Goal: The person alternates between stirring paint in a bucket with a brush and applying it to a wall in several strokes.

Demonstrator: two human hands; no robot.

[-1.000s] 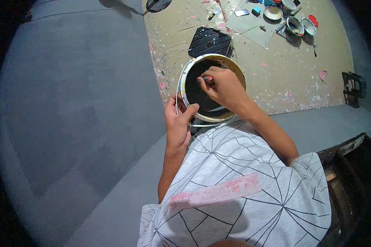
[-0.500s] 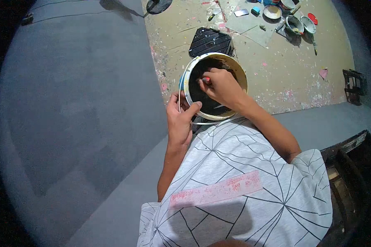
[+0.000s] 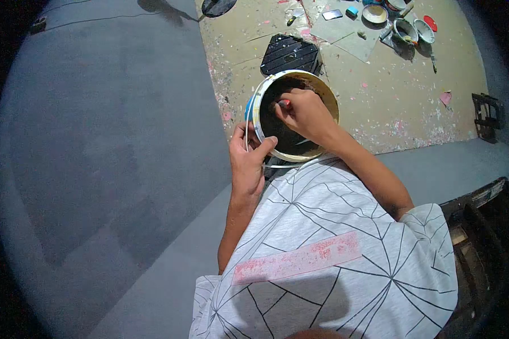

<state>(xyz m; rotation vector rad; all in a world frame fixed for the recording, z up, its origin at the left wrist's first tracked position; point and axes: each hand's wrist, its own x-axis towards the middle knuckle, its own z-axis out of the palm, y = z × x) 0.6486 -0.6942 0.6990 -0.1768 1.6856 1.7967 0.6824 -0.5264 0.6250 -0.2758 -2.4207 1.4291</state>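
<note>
A white paint bucket (image 3: 257, 113) with a blue patch on its outside is tilted in front of my body, its inside coated dark. My left hand (image 3: 249, 158) grips the near left rim, thumb hooked over the edge and fingers around the outer wall. Reaching into the bucket, my right hand (image 3: 308, 116) is closed around a red-ended handle (image 3: 285, 104). The tool's other end is hidden inside, so its kind cannot be made out. A thin wire bail (image 3: 247, 138) hangs beside my left fingers.
Beyond the bucket stands a black, paint-spattered crate-like block (image 3: 291, 55). Farther right lie paint pots (image 3: 405, 31), a red lid (image 3: 430, 23) and a phone (image 3: 332, 14) on the paint-splashed floor covering (image 3: 390, 96). A grey painted surface (image 3: 119, 141) fills the left.
My right hand and the red-ended handle have shifted very slightly inside the bucket. My left hand keeps its hold on the rim. The view has moved a little.
</note>
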